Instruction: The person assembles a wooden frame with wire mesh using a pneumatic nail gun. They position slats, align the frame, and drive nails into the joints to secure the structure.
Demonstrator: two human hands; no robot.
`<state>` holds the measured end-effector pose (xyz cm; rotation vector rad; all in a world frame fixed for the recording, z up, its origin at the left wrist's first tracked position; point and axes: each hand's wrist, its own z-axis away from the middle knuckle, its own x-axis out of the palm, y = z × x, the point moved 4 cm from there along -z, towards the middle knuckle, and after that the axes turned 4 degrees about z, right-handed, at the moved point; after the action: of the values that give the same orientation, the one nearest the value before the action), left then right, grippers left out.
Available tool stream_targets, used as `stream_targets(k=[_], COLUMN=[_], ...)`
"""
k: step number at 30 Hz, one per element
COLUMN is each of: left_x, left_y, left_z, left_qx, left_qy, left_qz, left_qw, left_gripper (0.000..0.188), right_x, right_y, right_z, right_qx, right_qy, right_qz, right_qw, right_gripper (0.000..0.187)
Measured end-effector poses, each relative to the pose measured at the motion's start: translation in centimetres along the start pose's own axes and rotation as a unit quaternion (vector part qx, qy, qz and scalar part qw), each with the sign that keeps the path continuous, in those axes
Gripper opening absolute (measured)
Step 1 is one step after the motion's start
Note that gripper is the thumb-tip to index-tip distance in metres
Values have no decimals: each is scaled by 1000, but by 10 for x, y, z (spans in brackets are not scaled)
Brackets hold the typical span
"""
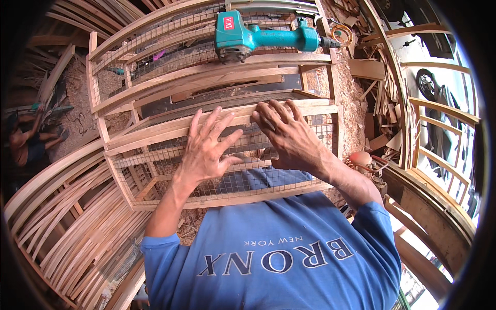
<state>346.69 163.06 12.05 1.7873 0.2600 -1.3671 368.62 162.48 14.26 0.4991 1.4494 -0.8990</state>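
**Left hand [206,142] and right hand [289,135] lie spread on a wood-and-mesh frame [243,117]**

Both hands are bare, and both are wide, with the fingers fanned and the thumbs held away from them. Neither is closed around a thing. The left hand has its fingertips at the frame's far rail [150,135], its palm over the wire mesh [206,183]. The right hand lies just beside it, fingers bent over the same rail, its thumb pointing toward the left thumb; the 2 hands do not touch.

The frame sits directly in front of the person, its near rail [227,199] close to the blue shirt [274,227], which has printed lettering across it. Part of the blue cloth shows through the mesh.

Beyond it stands a 2nd wooden frame [206,75], also with mesh. A teal power tool [274,39] lies across that one, its wider head to the left and a hose fitting at its right end.

Farther out, long thin wood strips [77,222] are stacked at left. Above them, a co-worker [26,142] is low to the ground near the picture's dark rim. At right, shavings [351,121] cover the floor, wood offcuts [385,106] lie heaped, and a motorcycle [442,103] stands in the bright area past them.
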Motion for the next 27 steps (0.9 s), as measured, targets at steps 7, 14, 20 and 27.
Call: stream_targets(k=[7, 14, 20, 27], left_x=[3, 4, 3, 2], left_y=[3, 15, 20, 19], left_z=[0, 2, 1, 1], left_qx=[1, 1, -20, -2], left_qy=[-56, -94, -107, -114], left_qz=[-28, -46, -49, -81], left_qw=[998, 995, 993, 990], left_gripper=[89, 72, 70, 74], right_x=[5, -2, -5, -5], right_y=[2, -4, -8, -8], right_z=[2, -1, -2, -3], right_qx=[-12, -2, -7, -20], right_qy=[20, -12, 0, -10], right_qz=[-2, 1, -1, 0], right_qw=[1000, 1000, 1000, 1000], right_gripper=[94, 104, 111, 105])
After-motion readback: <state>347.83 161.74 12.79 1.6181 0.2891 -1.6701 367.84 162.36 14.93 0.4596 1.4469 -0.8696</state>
